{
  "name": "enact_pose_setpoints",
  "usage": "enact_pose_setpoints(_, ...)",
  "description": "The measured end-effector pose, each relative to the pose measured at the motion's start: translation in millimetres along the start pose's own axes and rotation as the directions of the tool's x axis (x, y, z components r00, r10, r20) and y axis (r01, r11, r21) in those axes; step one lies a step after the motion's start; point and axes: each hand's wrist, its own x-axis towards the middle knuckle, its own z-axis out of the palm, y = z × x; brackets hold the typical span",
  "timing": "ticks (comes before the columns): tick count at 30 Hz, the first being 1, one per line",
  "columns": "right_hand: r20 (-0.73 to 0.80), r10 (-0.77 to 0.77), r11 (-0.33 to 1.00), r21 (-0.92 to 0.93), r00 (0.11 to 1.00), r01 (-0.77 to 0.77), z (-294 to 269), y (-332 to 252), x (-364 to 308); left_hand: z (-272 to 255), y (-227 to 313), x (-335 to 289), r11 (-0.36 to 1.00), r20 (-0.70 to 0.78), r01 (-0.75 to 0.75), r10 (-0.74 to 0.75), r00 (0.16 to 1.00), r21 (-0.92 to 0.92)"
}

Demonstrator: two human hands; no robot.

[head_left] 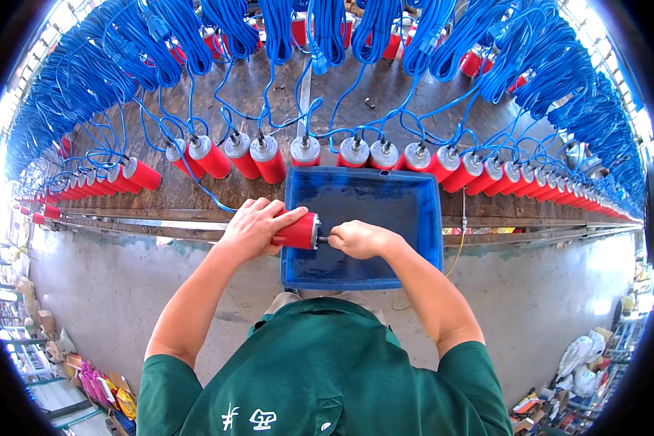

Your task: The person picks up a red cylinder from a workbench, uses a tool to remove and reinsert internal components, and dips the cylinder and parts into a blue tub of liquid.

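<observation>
My left hand is wrapped round a red cylinder that looks like a motor body. It lies on its side over the left part of a blue plastic tray, its grey end facing right. From behind this hand a blue cable leads up and left to the table. My right hand is closed in a pinch on a short dark rod-like piece at the cylinder's grey end. Whether that piece belongs to the cylinder or is a separate tool, I cannot tell.
A long row of similar red cylinders with grey tops stands along the brown table. Coiled blue cables hang behind them, joined by loose leads. A yellow hose hangs right of the tray. Bags and boxes lie lower right.
</observation>
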Motion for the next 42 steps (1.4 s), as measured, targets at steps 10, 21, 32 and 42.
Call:
enact_pose_setpoints(10,-0.326,0.091,0.869,0.487,0.941,0.085,26,26,2,0,-1,0,1.0,0.005,-0.007,0.007,1.0,-0.003)
enact_pose_setpoints(21,-0.331,0.122,0.586,0.785,0.936,0.201,40,-24,15,13,-3,-19,0.998,-0.204,0.051,-0.054,0.977,-0.021)
enact_pose_setpoints(32,-0.339,0.136,0.554,0.805,0.931,0.212,48,-30,11,114,-16,-72,-0.4,0.285,0.023,-0.611,0.738,-0.916)
enact_pose_setpoints(42,-0.511,0.215,0.85,0.518,0.832,0.098,40,-42,-3,72,-27,-66,-0.51,0.319,-0.195,-0.747,0.583,-0.838)
